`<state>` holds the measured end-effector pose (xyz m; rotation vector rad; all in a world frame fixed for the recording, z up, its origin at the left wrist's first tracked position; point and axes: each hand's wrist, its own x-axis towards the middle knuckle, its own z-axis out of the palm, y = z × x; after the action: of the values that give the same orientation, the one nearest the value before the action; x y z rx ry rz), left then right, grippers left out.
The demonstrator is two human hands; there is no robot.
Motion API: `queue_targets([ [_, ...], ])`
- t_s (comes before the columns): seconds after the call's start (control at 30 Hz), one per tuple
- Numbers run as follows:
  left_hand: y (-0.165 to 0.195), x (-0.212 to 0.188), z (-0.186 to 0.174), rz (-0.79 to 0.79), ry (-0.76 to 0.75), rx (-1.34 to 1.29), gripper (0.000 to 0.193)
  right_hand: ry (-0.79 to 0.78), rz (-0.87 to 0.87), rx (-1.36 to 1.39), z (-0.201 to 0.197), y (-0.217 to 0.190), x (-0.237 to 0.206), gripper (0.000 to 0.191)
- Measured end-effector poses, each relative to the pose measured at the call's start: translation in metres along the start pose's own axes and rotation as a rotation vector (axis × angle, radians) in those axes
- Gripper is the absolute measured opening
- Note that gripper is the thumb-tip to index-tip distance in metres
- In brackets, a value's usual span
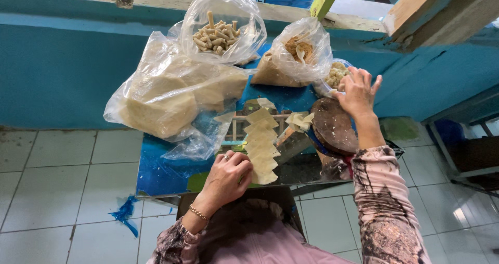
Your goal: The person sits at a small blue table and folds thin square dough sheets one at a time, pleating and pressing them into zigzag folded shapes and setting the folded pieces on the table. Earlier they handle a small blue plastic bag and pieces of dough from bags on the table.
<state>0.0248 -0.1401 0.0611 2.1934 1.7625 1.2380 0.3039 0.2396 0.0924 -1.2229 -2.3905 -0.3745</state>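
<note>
Holding the near end of a row of pale square wrappers point(261, 145) with left hand point(227, 176), fingers curled onto the bottom sheet. Sheets overlapping, running away from that hand across the small blue table point(156, 170). Right hand point(357, 93), well apart from the left, fingers spread, reaching into a bowl of pale filling point(335, 74); grasp not visible. Round dark wooden board point(333, 124) just below right wrist. Beyond: bag of stacked wrapper sheets point(161, 97), bag of rolled pieces point(218, 35), bag of brown crumbs point(296, 53). Judgement: pinch small portions, keep row pinned flat.
</note>
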Motion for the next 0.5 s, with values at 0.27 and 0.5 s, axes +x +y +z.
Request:
queue_targets([
  [0.27,0.007,0.001,0.003,0.065,0.057,0.092,0.016,-0.035,-0.548,0.280,-0.063,-0.143,-0.084,0.050],
  [0.5,0.005,0.000,0.005,0.070,0.017,0.161,0.016,-0.009,-0.920,-0.205,-0.068,-0.190,-0.139,0.080],
])
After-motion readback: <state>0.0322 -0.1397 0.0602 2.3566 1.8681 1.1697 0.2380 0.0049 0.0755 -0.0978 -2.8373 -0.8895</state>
